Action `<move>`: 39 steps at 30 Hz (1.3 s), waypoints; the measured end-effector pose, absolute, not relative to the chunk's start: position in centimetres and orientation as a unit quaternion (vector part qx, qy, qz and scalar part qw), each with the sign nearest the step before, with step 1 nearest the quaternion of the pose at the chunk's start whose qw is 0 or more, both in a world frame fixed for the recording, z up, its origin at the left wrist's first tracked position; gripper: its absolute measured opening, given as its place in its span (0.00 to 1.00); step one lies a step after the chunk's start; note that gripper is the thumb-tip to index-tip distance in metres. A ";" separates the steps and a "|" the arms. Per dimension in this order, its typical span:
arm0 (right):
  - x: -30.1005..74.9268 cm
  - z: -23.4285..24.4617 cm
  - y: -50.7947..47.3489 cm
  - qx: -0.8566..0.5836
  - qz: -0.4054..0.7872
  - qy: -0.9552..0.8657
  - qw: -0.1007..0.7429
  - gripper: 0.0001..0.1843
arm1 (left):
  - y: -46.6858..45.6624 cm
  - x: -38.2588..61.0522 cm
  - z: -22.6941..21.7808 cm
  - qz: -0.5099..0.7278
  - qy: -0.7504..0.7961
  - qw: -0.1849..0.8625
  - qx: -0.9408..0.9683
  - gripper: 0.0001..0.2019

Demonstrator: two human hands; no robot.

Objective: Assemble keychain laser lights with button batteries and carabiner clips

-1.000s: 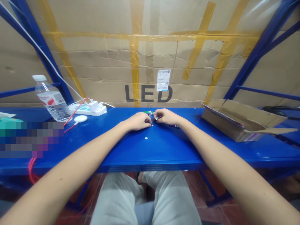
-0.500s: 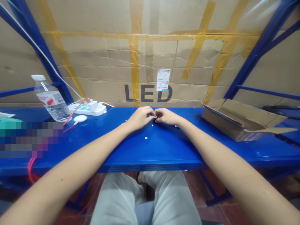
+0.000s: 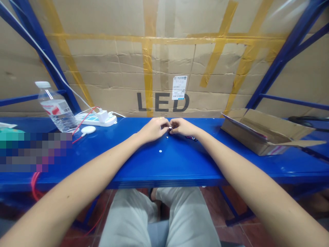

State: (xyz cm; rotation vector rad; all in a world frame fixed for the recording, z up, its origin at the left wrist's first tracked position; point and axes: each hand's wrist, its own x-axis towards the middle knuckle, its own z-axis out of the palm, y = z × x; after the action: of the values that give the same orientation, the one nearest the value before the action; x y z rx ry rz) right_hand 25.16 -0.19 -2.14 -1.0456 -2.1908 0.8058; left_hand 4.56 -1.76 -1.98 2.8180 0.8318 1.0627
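Note:
My left hand and my right hand meet fingertip to fingertip over the blue table. Both have their fingers pinched together. Between them shows a small dark and shiny piece, too small to name. A small round white disc lies on the table in front of the hands. Closer to the fingertips sits a tiny shiny bit. Partly hidden beneath my right wrist are several small shiny, purplish pieces.
An open cardboard box stands at the right. On the left are a water bottle, a white power strip with plugs, a white round gadget and a red cable. A large taped carton forms the back.
Both hands stay at the same spot, fingertips together. The small piece between them shows slightly differently, with a brighter spot now. Nothing else has visibly moved.

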 end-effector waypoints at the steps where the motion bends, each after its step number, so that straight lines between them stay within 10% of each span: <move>1: 25.2 -2.2 -0.1 -0.392 0.303 -0.820 0.288 0.09 | -1.8 4.5 -1.9 0.331 0.278 0.002 0.902 0.08; 14: 25.7 -2.0 0.3 -0.423 0.276 -0.820 0.270 0.10 | -1.0 4.9 -3.3 0.184 0.321 0.041 0.928 0.07; 39: 24.5 -2.4 -0.2 -0.362 0.408 -0.766 0.339 0.10 | -1.9 5.5 -2.3 0.406 0.374 0.078 0.830 0.09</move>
State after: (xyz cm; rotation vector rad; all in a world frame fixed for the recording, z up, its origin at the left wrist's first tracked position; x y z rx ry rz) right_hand 24.53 -0.20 -2.42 -0.9434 -1.9958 1.0633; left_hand 5.48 -1.91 -2.26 2.4855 1.1214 1.2165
